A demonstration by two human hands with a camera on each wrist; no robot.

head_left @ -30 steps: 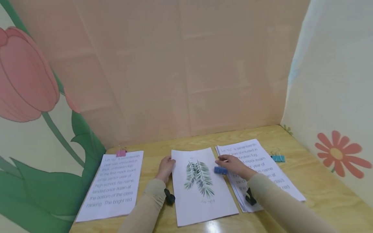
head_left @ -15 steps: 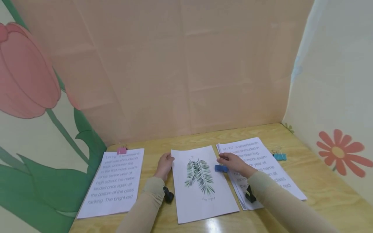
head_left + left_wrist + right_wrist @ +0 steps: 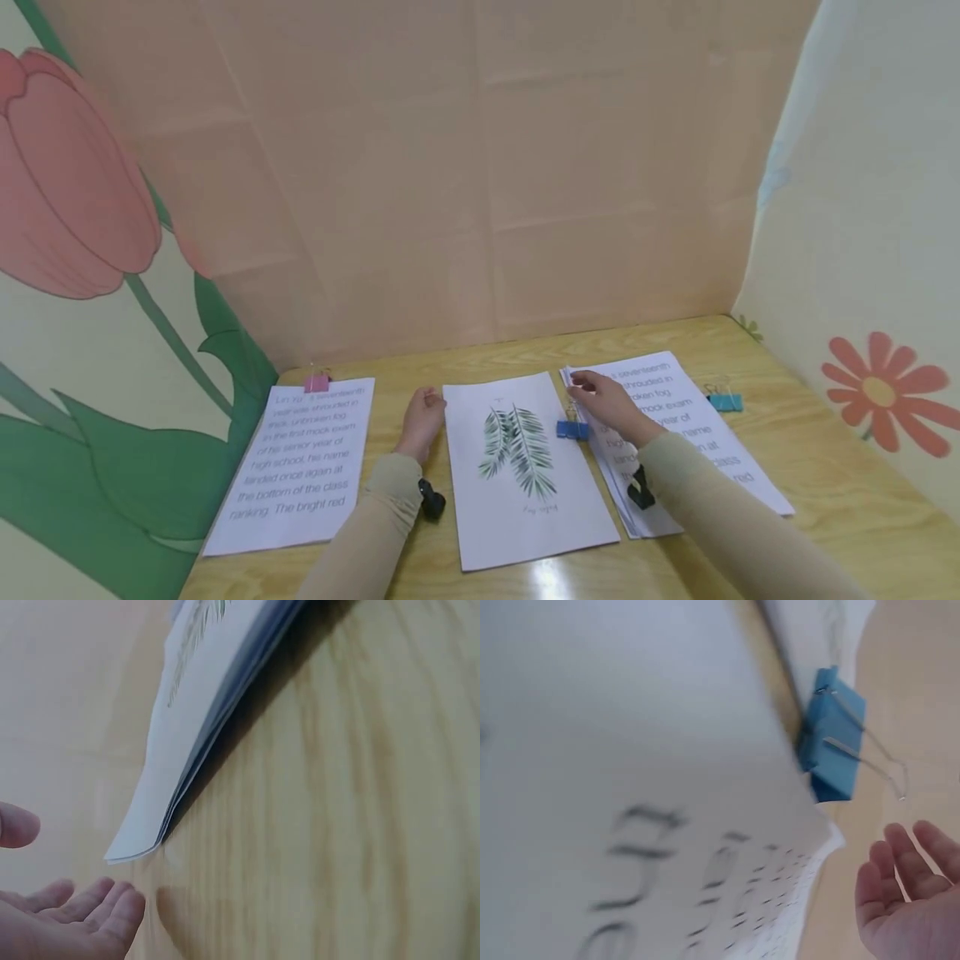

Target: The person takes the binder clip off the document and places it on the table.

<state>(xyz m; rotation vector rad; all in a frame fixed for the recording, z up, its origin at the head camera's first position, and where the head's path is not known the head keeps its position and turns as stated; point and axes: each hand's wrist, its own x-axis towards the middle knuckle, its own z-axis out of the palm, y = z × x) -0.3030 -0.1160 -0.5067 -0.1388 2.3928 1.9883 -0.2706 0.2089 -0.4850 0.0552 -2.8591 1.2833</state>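
Note:
A sheaf of paper (image 3: 517, 525) with a green palm-leaf drawing on top lies in the middle of the table. At its right edge sits a blue binder clip (image 3: 572, 430), its wire handles sticking out; the right wrist view shows this clip (image 3: 836, 739) closer. My left hand (image 3: 423, 421) is beside the sheaf's upper left edge, and in the left wrist view its loosely bent fingers (image 3: 120, 919) are apart from the paper. My right hand (image 3: 609, 407) hovers just past the clip over the right-hand stack, fingers (image 3: 904, 870) relaxed and holding nothing.
A printed stack (image 3: 300, 467) with a pink binder clip (image 3: 317, 383) at its top lies on the left. Another printed stack (image 3: 720, 450) lies on the right, partly under my right forearm. A teal binder clip (image 3: 725, 403) is at its right edge. Walls stand behind and beside the table.
My right hand has let go of the blue binder clip and drawn slightly up and right. My left hand has come off the sheaf's edge. The view has shifted slightly.

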